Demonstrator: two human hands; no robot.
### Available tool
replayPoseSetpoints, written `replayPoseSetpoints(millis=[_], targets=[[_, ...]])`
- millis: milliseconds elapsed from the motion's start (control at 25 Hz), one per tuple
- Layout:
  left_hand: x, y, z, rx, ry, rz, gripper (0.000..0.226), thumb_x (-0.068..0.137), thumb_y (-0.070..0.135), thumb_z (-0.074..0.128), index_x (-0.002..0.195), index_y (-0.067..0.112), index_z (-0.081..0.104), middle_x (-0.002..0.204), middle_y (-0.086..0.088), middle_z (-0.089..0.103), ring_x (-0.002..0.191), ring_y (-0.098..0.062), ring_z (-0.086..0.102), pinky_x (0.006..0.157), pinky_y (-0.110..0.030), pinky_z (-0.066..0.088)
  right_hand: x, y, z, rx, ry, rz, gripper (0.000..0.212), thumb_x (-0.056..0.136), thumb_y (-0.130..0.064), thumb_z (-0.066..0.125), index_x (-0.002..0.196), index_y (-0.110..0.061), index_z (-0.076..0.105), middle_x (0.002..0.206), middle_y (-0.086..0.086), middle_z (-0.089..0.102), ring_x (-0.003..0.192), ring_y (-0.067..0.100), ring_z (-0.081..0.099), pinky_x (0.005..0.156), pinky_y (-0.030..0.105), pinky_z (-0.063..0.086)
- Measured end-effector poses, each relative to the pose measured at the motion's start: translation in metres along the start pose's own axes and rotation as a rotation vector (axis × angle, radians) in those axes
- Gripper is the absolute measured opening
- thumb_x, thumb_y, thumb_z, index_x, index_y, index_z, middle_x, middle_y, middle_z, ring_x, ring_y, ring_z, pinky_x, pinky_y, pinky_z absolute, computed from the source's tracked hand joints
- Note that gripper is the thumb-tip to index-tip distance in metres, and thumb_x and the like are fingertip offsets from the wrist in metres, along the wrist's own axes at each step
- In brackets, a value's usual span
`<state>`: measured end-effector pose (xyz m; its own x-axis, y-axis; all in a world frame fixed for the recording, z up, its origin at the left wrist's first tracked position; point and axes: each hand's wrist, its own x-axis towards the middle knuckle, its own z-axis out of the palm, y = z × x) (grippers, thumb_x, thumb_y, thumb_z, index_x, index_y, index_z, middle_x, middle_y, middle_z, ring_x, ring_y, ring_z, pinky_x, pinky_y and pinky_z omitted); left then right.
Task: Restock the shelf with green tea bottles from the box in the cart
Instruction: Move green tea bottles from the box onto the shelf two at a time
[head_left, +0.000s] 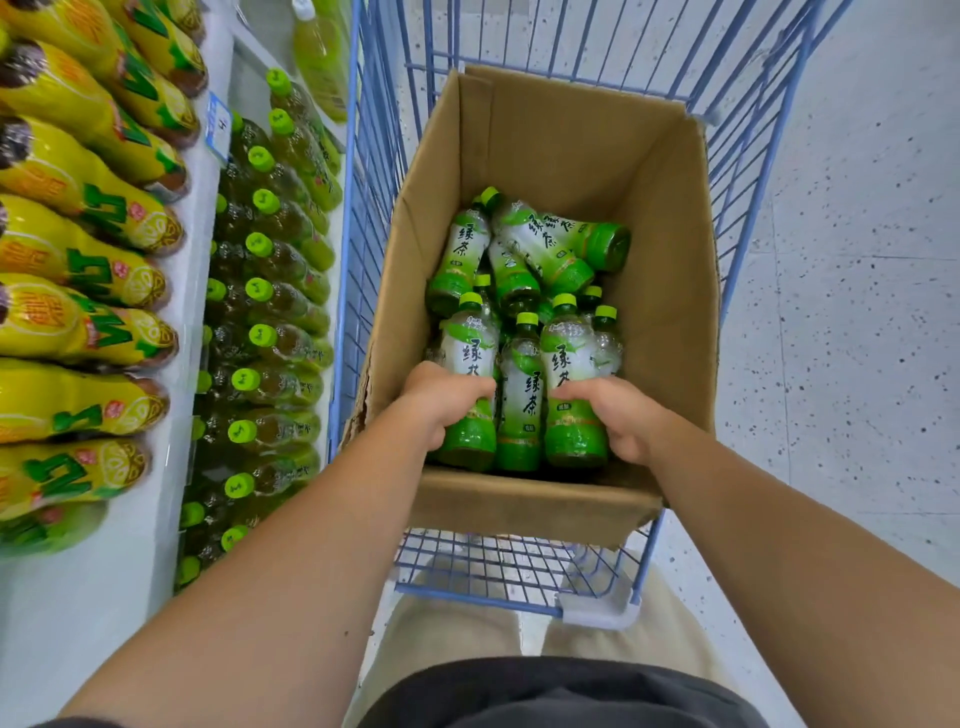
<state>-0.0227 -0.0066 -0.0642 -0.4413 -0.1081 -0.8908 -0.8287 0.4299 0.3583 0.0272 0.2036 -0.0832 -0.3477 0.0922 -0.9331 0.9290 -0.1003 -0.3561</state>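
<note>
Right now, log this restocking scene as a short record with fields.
left hand: grips a green-labelled plastic tea bottle
right hand: grips a second tea bottle
middle bottle: stands between the two held ones
container: open brown cardboard box in the blue wire cart
far end of box: loose bottles lying on their sides
shelf side, left: rows of green-capped bottles
</note>
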Motion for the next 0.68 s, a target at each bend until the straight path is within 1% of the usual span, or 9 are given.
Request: replayPoseSetpoints(millis=[80,160,200,240,320,360,440,560,680], targets=[[-0.019,0.000,-0.005,-0.054,0.002,0.046,0.047,0.072,0.030,0.081,0.105,0.006,0.056,0.108,-0.006,0.063,0.097,-0.023,0.065,0.076,-0.029,0.053,-0.018,0.004,0.005,-0.029,0.026,-0.072,0.091,0.060,-0.034,0.086,0.140,-0.012,0.049,0.132,0.010,0.064,0.118,0.031,0.064,0.107,0.051,0.046],[-0.041,-0.002,-0.011,-0.130,0.016,0.118,0.033,0.075,0.028,0.080,0.086,0.007,0.057,0.087,0.001,0.065,0.069,-0.010,0.067,0.047,-0.016,0.046,-0.037,0.007,0.010,-0.019,0.032,-0.146,0.106,0.053,-0.042,0.086,0.146,-0.013,0.044,0.143,0.009,0.055,0.128,0.031,0.055,0.111,0.052,0.042],[-0.051,0.000,-0.016,-0.151,0.023,0.165,0.027,0.076,0.027,0.079,0.083,0.013,0.057,0.078,0.004,0.066,0.059,-0.006,0.065,0.038,-0.014,0.042,-0.044,0.008,0.012,0.000,0.027,-0.172,0.108,0.052,-0.044,0.085,0.147,-0.013,0.043,0.145,0.010,0.054,0.130,0.032,0.054,0.112,0.053,0.041],[-0.064,0.003,-0.021,-0.164,0.019,0.208,0.024,0.077,0.025,0.079,0.082,0.018,0.057,0.069,0.008,0.069,0.055,-0.003,0.064,0.036,-0.014,0.042,-0.054,0.006,0.014,0.017,0.026,-0.200,0.107,0.053,-0.046,0.083,0.147,-0.013,0.044,0.144,0.011,0.054,0.130,0.033,0.054,0.111,0.054,0.042],[-0.088,0.009,-0.034,-0.215,-0.020,0.264,0.020,0.075,0.022,0.079,0.086,0.019,0.062,0.066,0.012,0.074,0.056,-0.001,0.069,0.043,-0.019,0.054,-0.075,-0.002,0.017,0.014,0.031,-0.271,0.094,0.057,-0.048,0.079,0.140,-0.013,0.052,0.134,0.010,0.063,0.123,0.033,0.061,0.105,0.054,0.047],[-0.097,0.012,-0.039,-0.230,-0.045,0.286,0.025,0.071,0.023,0.079,0.092,0.017,0.066,0.076,0.007,0.077,0.065,-0.008,0.074,0.056,-0.030,0.062,-0.087,-0.006,0.018,-0.001,0.037,-0.312,0.085,0.058,-0.049,0.078,0.134,-0.015,0.057,0.126,0.009,0.067,0.116,0.032,0.065,0.102,0.054,0.050],[-0.114,0.016,-0.045,-0.226,-0.059,0.336,0.039,0.065,0.025,0.080,0.102,0.017,0.070,0.092,-0.004,0.078,0.083,-0.024,0.076,0.075,-0.050,0.063,-0.109,-0.016,0.017,-0.030,0.060,-0.406,0.071,0.065,-0.050,0.080,0.126,-0.020,0.061,0.117,0.004,0.072,0.107,0.027,0.070,0.093,0.050,0.057],[-0.136,0.010,-0.045,-0.227,-0.017,0.429,0.039,0.066,0.025,0.079,0.103,0.020,0.070,0.090,0.000,0.078,0.084,-0.023,0.076,0.077,-0.052,0.062,-0.136,-0.024,0.017,-0.080,0.081,-0.534,0.049,0.072,-0.049,0.082,0.112,-0.029,0.063,0.103,-0.004,0.075,0.093,0.019,0.074,0.078,0.043,0.062],[-0.159,0.002,-0.042,-0.235,0.025,0.486,0.039,0.065,0.028,0.078,0.103,0.026,0.070,0.088,0.006,0.078,0.084,-0.018,0.075,0.078,-0.049,0.062,-0.159,-0.029,0.017,-0.139,0.072,-0.651,0.044,0.071,-0.051,0.082,0.106,-0.037,0.059,0.093,-0.018,0.074,0.084,0.006,0.073,0.066,0.027,0.060]])
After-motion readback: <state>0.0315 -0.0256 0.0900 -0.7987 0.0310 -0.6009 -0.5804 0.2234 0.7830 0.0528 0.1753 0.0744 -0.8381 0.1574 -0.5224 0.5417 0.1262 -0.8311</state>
